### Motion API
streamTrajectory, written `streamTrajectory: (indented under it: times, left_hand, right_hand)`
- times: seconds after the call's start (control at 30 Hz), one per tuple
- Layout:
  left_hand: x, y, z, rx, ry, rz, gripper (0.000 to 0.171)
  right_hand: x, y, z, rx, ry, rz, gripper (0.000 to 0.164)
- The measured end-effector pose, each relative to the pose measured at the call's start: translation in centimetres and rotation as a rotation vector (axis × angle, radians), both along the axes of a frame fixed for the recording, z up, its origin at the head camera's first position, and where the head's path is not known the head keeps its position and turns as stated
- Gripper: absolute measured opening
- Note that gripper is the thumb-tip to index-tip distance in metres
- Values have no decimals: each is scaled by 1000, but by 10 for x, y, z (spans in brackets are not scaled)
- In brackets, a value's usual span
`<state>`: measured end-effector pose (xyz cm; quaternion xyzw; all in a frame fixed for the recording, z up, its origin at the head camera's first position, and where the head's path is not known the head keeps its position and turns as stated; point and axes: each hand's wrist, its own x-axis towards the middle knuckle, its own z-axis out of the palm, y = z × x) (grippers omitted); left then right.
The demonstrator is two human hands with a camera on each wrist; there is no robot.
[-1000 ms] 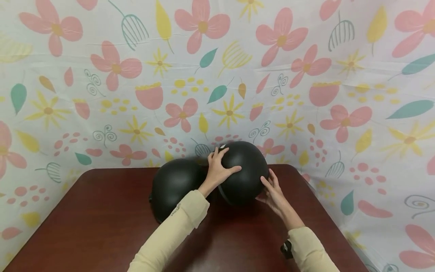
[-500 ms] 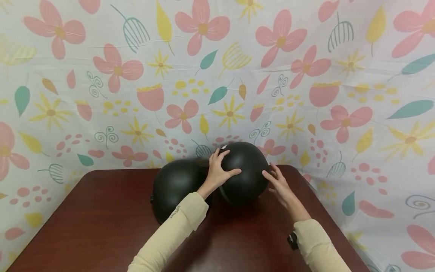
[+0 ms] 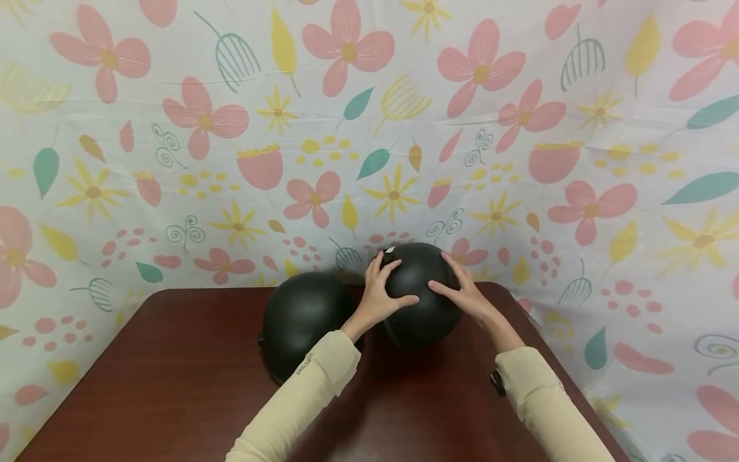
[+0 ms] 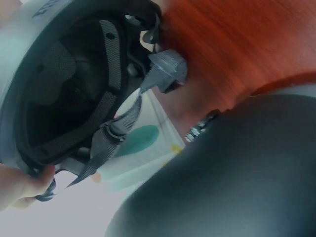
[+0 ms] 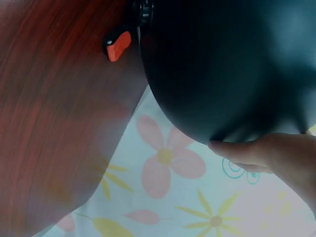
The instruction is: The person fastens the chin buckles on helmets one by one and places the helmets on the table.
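Note:
Two black helmets are on the table. The right helmet (image 3: 426, 308) is tilted, with its rim toward the left. My left hand (image 3: 378, 295) grips its rim side, thumb over the shell. In the left wrist view its hollow inside (image 4: 69, 94) shows dark padding, and a grey chin strap (image 4: 118, 128) hangs across the opening. My right hand (image 3: 470, 298) holds the shell from the right, thumb in front and fingers reaching over the top. An orange-red buckle piece (image 5: 118, 47) lies beside the shell in the right wrist view. The left helmet (image 3: 303, 321) sits beneath my left forearm.
The dark reddish-brown table (image 3: 173, 359) ends close behind the helmets. A white cloth (image 3: 346, 128) with printed flowers hangs behind the table and along its right side.
My right hand has left the lower right of the right helmet and moved up onto its upper right side. The left hand keeps its hold; the left helmet stays put.

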<state>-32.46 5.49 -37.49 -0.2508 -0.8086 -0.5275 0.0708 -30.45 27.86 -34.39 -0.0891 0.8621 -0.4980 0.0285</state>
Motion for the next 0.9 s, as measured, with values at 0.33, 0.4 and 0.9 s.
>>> streamTrajectory:
  times: [0.33, 0.4, 0.9]
  left_hand:
    - [5, -9, -8, 15, -73, 19, 86]
    - [6, -12, -11, 26, -108, 23, 88]
    - [8, -26, -26, 290, -351, -145, 90]
  right_hand:
    - [-11, 5, -11, 22, -7, 8, 84]
    - [-13, 8, -16, 24, -2, 7, 84]
    - [-9, 2, -15, 8, -19, -3, 87]
